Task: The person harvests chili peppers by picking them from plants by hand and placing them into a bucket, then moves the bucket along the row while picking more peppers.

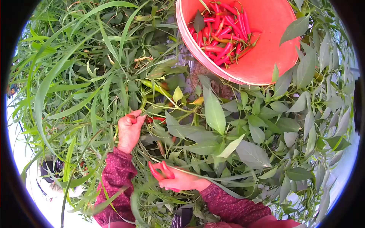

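Observation:
My left hand [130, 129] is closed in a pinch among the pepper plant's stems. Whatever its fingertips hold is too small to make out. Just right of them a red chili pepper [156, 119] hangs, partly covered by leaves. Higher up, a long green chili pepper [155, 87] slants across the branch. Lower and to the right, my right hand [184, 180] is curled around several red chili peppers [161, 171], whose ends stick out past the fingers. A long grass blade crosses over this hand.
A red bucket [272, 53] stands tilted toward me at the top, with picked red chili peppers [228, 28] inside. Tall grass [64, 72] crowds the left side. Broad pepper leaves [215, 112] fill the middle and right. Pale sheeting [344, 155] shows at the right edge.

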A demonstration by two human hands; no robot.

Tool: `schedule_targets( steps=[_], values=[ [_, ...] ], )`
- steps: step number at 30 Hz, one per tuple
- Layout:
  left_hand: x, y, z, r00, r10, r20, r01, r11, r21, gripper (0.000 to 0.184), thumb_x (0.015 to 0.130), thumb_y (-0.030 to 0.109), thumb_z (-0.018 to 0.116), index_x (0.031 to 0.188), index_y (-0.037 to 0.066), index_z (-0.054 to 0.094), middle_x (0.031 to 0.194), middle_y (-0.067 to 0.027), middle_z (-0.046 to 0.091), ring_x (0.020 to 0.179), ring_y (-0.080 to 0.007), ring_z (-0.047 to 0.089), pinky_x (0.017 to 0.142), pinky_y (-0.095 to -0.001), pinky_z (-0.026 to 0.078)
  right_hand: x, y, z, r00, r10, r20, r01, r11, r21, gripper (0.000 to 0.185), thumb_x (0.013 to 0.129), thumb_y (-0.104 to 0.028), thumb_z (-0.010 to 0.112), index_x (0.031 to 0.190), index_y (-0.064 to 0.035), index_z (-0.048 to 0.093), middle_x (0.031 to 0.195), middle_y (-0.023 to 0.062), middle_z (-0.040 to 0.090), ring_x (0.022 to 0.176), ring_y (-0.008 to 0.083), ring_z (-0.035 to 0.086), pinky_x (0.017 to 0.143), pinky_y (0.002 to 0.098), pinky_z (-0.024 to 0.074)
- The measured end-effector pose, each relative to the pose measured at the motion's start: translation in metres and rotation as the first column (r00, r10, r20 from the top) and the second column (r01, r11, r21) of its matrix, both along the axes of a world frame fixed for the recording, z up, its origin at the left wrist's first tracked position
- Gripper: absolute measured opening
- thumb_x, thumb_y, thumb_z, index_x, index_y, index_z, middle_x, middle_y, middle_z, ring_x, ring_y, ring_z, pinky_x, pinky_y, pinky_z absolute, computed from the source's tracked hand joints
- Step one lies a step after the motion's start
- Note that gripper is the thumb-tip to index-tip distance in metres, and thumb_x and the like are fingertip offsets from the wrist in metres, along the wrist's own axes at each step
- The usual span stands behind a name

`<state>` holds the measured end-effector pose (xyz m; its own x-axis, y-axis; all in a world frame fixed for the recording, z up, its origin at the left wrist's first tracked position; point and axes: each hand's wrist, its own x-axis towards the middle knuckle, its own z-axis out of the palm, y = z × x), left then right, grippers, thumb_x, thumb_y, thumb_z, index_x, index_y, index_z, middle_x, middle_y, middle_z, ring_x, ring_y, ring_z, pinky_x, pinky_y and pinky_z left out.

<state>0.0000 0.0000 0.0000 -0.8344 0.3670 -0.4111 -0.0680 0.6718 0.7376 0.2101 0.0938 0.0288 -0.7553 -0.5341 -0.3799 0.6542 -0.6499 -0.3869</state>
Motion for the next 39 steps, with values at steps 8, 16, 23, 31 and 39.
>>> schedule_targets(
  steps=[8,16,23,31,39],
  values=[
    [-0.022,0.016,0.047,0.996,-0.087,-0.028,0.090,0.989,0.118,0.015,0.083,0.003,0.065,0.098,0.001,0.068,0.083,-0.0018,0.065,0.078,-0.0084,0.057,0.071,-0.0236,0.046,0.000,0.026,0.008,0.963,-0.225,0.146,0.266,0.867,-0.421,0.065,0.085,-0.010,0.059,0.142,-0.0097,0.027,0.090,0.0021,0.057,0.076,0.0106,0.057,0.067,0.0263,0.0490],
    [-0.048,0.036,0.156,0.995,0.025,0.094,-0.055,0.941,0.333,0.022,0.095,0.020,0.050,0.107,0.003,0.057,0.073,-0.0057,0.054,0.070,-0.0197,0.055,0.083,-0.0439,0.048,-0.014,0.031,0.011,0.764,-0.595,0.248,0.629,0.602,-0.492,0.058,0.080,-0.005,0.060,0.135,-0.0051,0.041,0.081,0.0087,0.060,0.081,0.0186,0.059,0.074,0.0313,0.0472],
    [-0.014,0.080,0.188,0.901,0.029,0.434,-0.186,0.927,0.324,0.027,0.087,0.018,0.059,0.103,-0.004,0.057,0.064,-0.0099,0.063,0.052,-0.0211,0.061,0.048,-0.0326,0.051,-0.024,0.043,0.026,0.586,-0.667,0.460,0.799,0.382,-0.464,0.051,0.083,-0.008,0.058,0.132,-0.0096,0.045,0.112,0.0096,0.059,0.126,0.0350,0.042,0.106,0.0530,0.0328],
    [0.059,0.110,0.156,0.841,0.026,0.540,-0.247,0.908,0.339,0.013,0.087,0.005,0.062,0.096,-0.003,0.065,0.083,-0.0085,0.067,0.069,-0.0149,0.064,0.065,-0.0273,0.053,-0.023,0.061,0.032,0.710,-0.642,0.289,0.683,0.529,-0.504,0.046,0.088,-0.008,0.055,0.131,-0.0061,0.040,0.124,0.0156,0.053,0.115,0.0315,0.052,0.097,0.0479,0.0427],
    [0.037,0.134,0.148,0.885,-0.131,0.447,-0.089,0.895,0.438,0.027,0.089,0.008,0.060,0.114,0.002,0.055,0.084,-0.0022,0.062,0.071,-0.0089,0.058,0.059,-0.0228,0.048,-0.028,0.071,0.017,0.663,-0.688,0.296,0.742,0.552,-0.381,0.045,0.086,-0.004,0.056,0.129,-0.0062,0.044,0.117,0.0122,0.058,0.101,0.0261,0.059,0.080,0.0420,0.0511]
  ],
)
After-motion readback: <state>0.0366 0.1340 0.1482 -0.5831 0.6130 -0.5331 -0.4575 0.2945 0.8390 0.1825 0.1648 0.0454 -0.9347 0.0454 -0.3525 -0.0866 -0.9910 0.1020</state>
